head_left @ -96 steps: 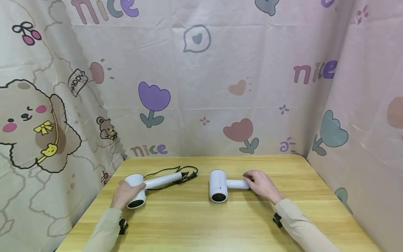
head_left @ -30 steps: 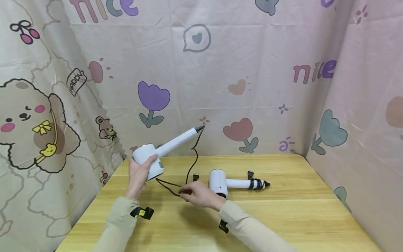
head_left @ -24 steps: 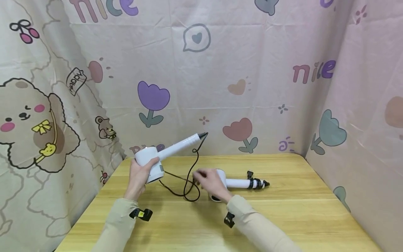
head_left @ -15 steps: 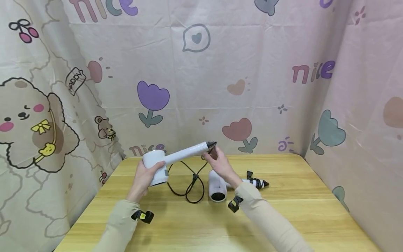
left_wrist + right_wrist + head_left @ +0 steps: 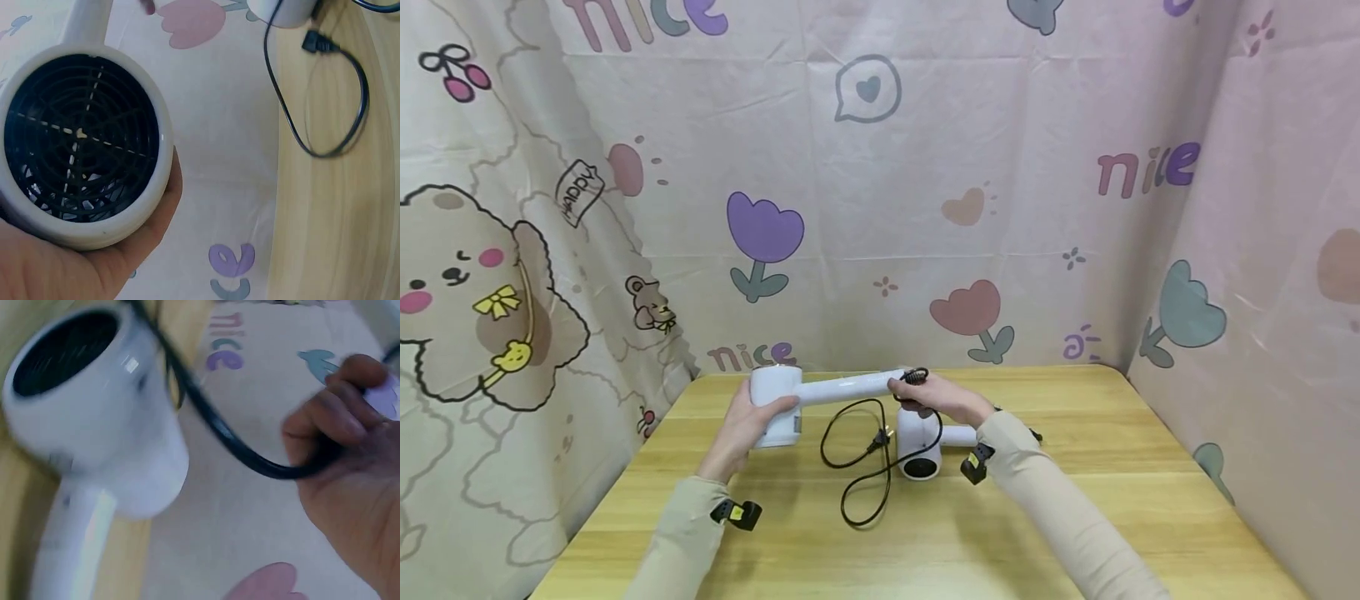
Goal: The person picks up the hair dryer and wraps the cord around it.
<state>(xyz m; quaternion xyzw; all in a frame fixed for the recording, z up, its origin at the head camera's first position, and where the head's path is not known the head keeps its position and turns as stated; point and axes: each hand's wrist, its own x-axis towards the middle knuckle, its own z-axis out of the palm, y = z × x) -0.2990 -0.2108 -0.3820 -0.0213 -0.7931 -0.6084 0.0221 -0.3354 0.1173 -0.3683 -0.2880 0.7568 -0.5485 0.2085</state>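
Note:
Above the table, my left hand [image 5: 730, 433] grips a white hair dryer [image 5: 775, 398] round its barrel, with the handle pointing right and nearly level. The left wrist view looks into the barrel's round black grille [image 5: 81, 134]. At the handle's end, my right hand [image 5: 951, 398] has its fingers curled round the black power cord [image 5: 215, 428]. The cord hangs in loose loops between the hands, and its plug [image 5: 880, 439] dangles near the middle. A second white hair dryer [image 5: 917, 454] lies on the table behind the right hand, its handle partly hidden by the right wrist and sleeve.
The wooden table [image 5: 820, 550] has its far edge against a patterned cloth backdrop [image 5: 865, 208]. More of this cloth hangs along the left and right sides. A dark cord end [image 5: 1036, 436] of the second dryer shows past the right sleeve.
The held dryer was lifted off the table, then lowered slightly and levelled. My right hand left the second dryer, handled the loose cord, and moved to the held dryer's handle end, where it holds the cord.

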